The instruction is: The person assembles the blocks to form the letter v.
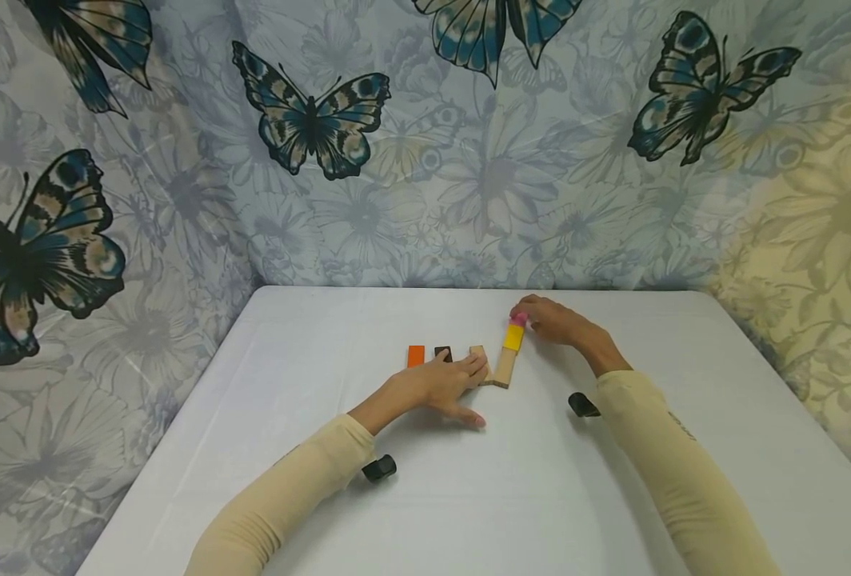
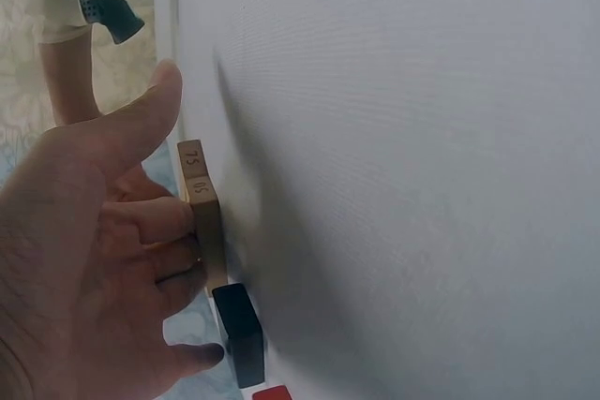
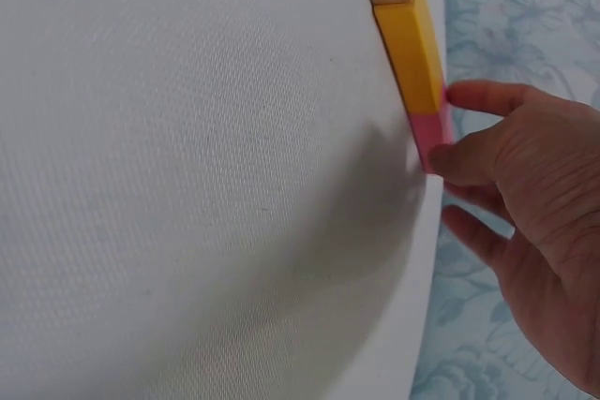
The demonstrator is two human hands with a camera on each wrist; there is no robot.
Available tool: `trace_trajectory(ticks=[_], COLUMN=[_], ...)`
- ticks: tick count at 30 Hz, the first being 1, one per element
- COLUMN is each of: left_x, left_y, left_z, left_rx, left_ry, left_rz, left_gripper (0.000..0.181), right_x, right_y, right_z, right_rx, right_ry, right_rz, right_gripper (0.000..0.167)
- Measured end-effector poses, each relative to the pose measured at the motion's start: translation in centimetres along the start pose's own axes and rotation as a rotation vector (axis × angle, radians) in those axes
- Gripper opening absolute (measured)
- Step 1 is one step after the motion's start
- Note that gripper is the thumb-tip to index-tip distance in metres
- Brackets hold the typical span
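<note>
My right hand [image 1: 557, 322] pinches a pink block [image 3: 429, 140] between thumb and finger. That block lies end to end with a yellow block [image 1: 513, 338], which meets a plain wooden block [image 1: 505, 368], forming a slanting line. Over other plain wooden blocks [image 1: 477, 350] my left hand [image 1: 445, 386] is spread, its thumb held apart and its fingertips touching them. Numbers are printed on the ends of the wooden blocks [image 2: 194, 170] in the left wrist view. A black block [image 2: 240, 334] lies beside the left fingers, and an orange block [image 1: 416, 356] farther left. The left hand partly hides these blocks.
All the blocks lie on a white table [image 1: 469, 496], towards its far side. Black wrist-worn devices show under the left sleeve [image 1: 379, 468] and by the right sleeve [image 1: 584, 405]. A butterfly-patterned curtain [image 1: 433, 224] stands behind the table.
</note>
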State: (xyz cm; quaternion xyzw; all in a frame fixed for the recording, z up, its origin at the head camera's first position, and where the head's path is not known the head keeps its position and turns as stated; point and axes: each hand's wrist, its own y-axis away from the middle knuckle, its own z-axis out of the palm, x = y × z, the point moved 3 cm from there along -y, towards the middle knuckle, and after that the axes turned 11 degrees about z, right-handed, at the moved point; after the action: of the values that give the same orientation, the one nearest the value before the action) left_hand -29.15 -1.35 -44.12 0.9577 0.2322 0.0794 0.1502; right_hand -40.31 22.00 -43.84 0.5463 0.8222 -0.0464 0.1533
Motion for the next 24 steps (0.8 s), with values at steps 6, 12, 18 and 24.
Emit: trace_trajectory(ticks=[6, 12, 18, 24], left_x=[0.0, -0.1, -0.1, 0.0], left_y=[-0.1, -0.2, -0.1, 0.1], left_z=[0.1, 0.1, 0.2, 0.1], left_rx=[0.004, 0.007, 0.008, 0.015], left_ry=[-0.005, 0.001, 0.016, 0.024], left_rz=[-0.004, -0.009, -0.010, -0.003], left_gripper=[0.100, 0.099, 0.100, 0.100], right_x=[-0.1, -0.1, -0.3, -0.6], right_y=[0.1, 0.3, 0.5, 2.2], right_z=[-0.1, -0.4, -0.4, -0.9], right_rx=[-0.007, -0.014, -0.039, 0.000], right_ry=[-0.007, -0.011, -0.020, 0.092], right_rz=[-0.001, 0.004, 0.021, -0.014], right_gripper=[0.040, 0.041, 0.042, 0.050])
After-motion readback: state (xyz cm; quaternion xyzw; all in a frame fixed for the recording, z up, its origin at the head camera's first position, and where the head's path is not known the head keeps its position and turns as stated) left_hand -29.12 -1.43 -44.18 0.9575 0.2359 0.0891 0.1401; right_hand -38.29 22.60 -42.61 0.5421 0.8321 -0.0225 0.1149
